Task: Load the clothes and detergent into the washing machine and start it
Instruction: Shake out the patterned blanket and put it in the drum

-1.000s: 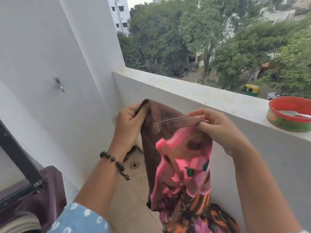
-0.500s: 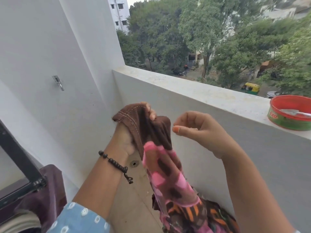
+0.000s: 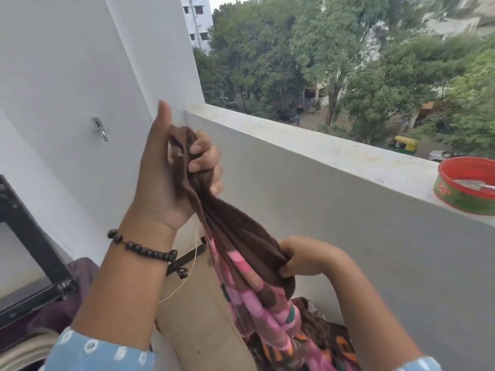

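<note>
A brown cloth with a pink, orange and green print hangs bunched in front of me, its lower part trailing down out of view. My left hand grips the brown top edge, raised high, thumb pointing up. Lower down, my right hand grips the gathered cloth at its middle. At the bottom left edge shows the washing machine with its raised dark-framed lid. A red and green tin with a spoon in it stands on the balcony ledge at the right.
The white parapet wall runs from the centre to the right. On the left, a white wall bears a metal hook. The tan floor lies below between my arms. Trees and a street lie beyond.
My left hand rose with the cloth's top edge. My right hand, which held nothing half a second ago, dropped and took hold of the cloth lower down.
</note>
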The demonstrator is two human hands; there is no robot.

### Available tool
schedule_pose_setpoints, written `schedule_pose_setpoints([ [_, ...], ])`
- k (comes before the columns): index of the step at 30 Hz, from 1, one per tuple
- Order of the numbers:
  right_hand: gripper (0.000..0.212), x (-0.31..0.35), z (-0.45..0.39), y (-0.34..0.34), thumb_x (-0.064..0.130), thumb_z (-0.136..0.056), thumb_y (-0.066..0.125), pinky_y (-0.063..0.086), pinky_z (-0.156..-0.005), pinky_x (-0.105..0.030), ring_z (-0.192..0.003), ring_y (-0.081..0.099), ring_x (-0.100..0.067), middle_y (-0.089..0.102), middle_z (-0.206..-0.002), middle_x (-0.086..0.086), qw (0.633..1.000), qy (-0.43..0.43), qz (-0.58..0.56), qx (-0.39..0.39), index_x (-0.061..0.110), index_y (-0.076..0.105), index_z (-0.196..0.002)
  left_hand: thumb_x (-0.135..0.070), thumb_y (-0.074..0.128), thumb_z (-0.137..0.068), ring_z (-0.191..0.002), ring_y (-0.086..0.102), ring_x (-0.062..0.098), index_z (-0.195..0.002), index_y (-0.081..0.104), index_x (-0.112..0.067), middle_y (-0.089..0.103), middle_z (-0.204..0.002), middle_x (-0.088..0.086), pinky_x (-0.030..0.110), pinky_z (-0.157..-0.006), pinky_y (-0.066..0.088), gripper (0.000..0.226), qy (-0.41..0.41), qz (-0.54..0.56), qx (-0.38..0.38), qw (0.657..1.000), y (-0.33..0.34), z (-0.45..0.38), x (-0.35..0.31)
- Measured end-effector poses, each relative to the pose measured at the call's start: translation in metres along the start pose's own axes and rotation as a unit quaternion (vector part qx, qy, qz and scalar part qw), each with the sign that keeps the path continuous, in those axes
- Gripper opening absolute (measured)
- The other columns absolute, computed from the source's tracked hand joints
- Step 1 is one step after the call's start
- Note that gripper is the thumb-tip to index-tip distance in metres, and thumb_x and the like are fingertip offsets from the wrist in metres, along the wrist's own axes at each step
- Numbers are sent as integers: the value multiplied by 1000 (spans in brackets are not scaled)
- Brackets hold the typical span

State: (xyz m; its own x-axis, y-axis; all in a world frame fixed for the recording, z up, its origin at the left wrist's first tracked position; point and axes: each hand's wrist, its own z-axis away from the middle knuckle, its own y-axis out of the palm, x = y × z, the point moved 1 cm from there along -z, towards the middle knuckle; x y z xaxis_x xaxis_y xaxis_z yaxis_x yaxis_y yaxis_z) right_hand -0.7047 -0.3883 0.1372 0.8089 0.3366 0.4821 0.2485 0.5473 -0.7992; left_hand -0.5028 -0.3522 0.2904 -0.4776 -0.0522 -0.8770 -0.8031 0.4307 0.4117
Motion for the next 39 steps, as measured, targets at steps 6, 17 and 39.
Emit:
schedule_pose_setpoints([
  [6,14,-33,-12,17,26,-88,63,48,-73,-29,-85,58,-19,67,-91,-3,995,50,-90,-11,13,66,-89,-60,76,-63,-38,39,3,-74,54,-22,53,-53,-10,13,-31,30,45,139,-148,-128,971,-16,21,-46],
  [17,24,36,38,-60,-6,-95,49,57,-81,-38,-84,69,-25,74,-91,-16,846,-201,-443,-219,3,71,-93,-42,85,-70,-98,64,-7,-115,62,-43,71,-103,-23,22,-87,52,51,-68,-535,-51,840,-9,21,97],
  [39,13,10,33,-61,28,-88,56,38,-81,-36,-81,56,-16,63,-77,12,971,113,52,-202,35,68,-88,-31,65,-85,-74,67,6,-88,65,-11,71,-82,-6,22,-70,56,20,159,-153,-244,944,-4,17,41],
])
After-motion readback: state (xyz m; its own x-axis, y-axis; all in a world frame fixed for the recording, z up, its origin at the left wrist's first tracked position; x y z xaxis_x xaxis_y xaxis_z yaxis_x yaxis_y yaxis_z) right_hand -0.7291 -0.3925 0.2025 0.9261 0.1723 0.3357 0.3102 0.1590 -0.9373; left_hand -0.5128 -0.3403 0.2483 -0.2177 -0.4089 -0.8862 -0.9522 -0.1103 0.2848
